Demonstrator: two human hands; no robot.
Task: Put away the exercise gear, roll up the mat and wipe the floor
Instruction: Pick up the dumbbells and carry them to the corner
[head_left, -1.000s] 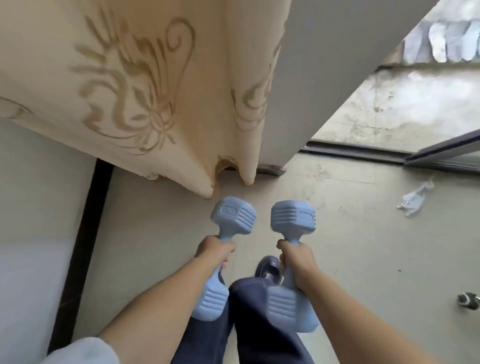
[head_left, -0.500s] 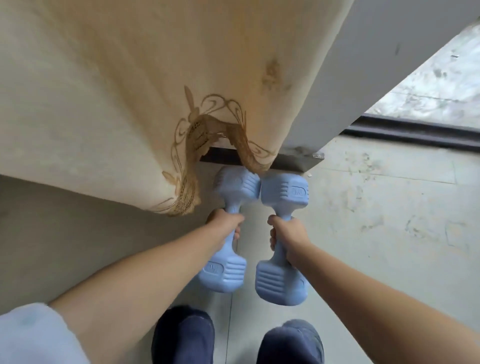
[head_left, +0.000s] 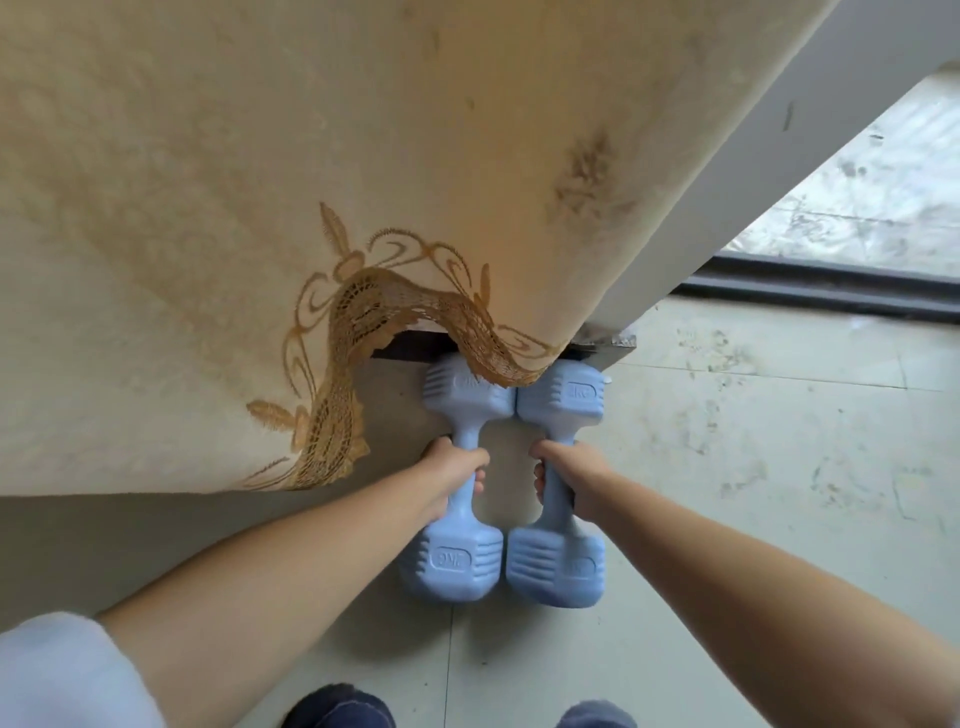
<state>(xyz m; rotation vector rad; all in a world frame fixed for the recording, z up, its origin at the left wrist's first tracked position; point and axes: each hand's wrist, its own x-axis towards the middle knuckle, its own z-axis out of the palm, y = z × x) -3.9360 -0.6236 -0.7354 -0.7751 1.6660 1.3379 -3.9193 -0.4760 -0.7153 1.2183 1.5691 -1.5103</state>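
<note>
In the head view, a pale tiled floor (head_left: 727, 467) is seen, scuffed and stained, with a grout line running from the dumbbells toward 6 o'clock. From 9 o'clock round to 1 o'clock the frame is filled by a cream curtain (head_left: 260, 182) with a gold embroidered hem (some dark stains are visible on it toward 1 o'clock). A grey-white wall edge (head_left: 727, 197) slants from 2 o'clock down to the centre, and a dark door track (head_left: 831, 291) lies at 3 o'clock, with a weathered outdoor surface beyond it.

At the centre, two light blue dumbbells are set side by side, lengthwise toward 12 o'clock, their heads touching or very nearly so. The far heads are partly covered by the curtain hem. Whether they rest fully on the floor cannot be told.

The left dumbbell (head_left: 457, 561) is gripped at its handle by the left hand (head_left: 454, 470), fingers fully curled around it. The right dumbbell (head_left: 558, 564) is held likewise by the right hand (head_left: 566, 475), fingers wrapped closed around the handle.

A white sleeve (head_left: 62, 670) is seen at 8 o'clock, and dark blue knees (head_left: 337, 709) at 6 o'clock.
</note>
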